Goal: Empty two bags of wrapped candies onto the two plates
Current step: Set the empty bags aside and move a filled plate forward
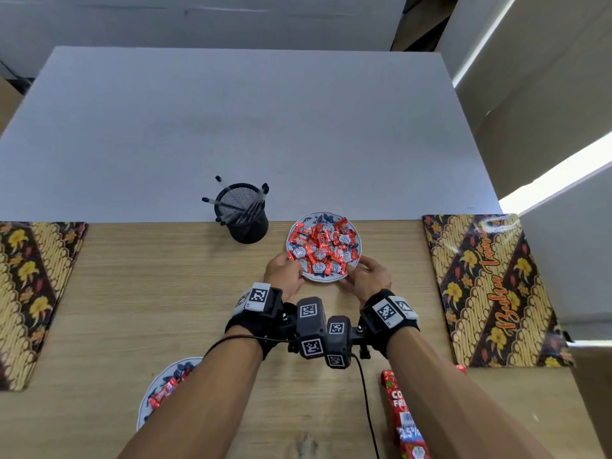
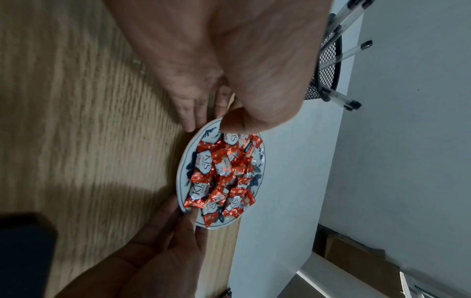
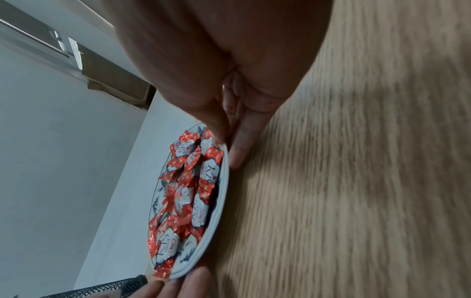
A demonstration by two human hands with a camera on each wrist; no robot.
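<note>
Two hands, head view: left hand point(image 1: 284, 272) and right hand point(image 1: 366, 279) clasp opposite near edges of a blue-floral plate point(image 1: 324, 279) heaped with red wrapped candies point(image 1: 323, 247), at the far edge of the wooden table point(image 1: 165, 293).
Nearby, head view: mesh pen holder point(image 1: 243, 216) just left of the plate; second plate point(image 1: 155, 385) with a few candies partly under the left forearm; red candy bag point(image 1: 405, 415) flat by the right forearm; batik-covered books point(image 1: 490, 286) at both sides.
Left wrist view: thumb on the rim point(image 2: 211, 126), fingers point(image 2: 190, 113) against the plate's outer edge; the grip is closed on the plate.
Right wrist view: thumb tip on the rim point(image 3: 225, 153), fingers point(image 3: 242, 145) along the outside edge, pinching it; candies point(image 3: 183, 193) piled high.
</note>
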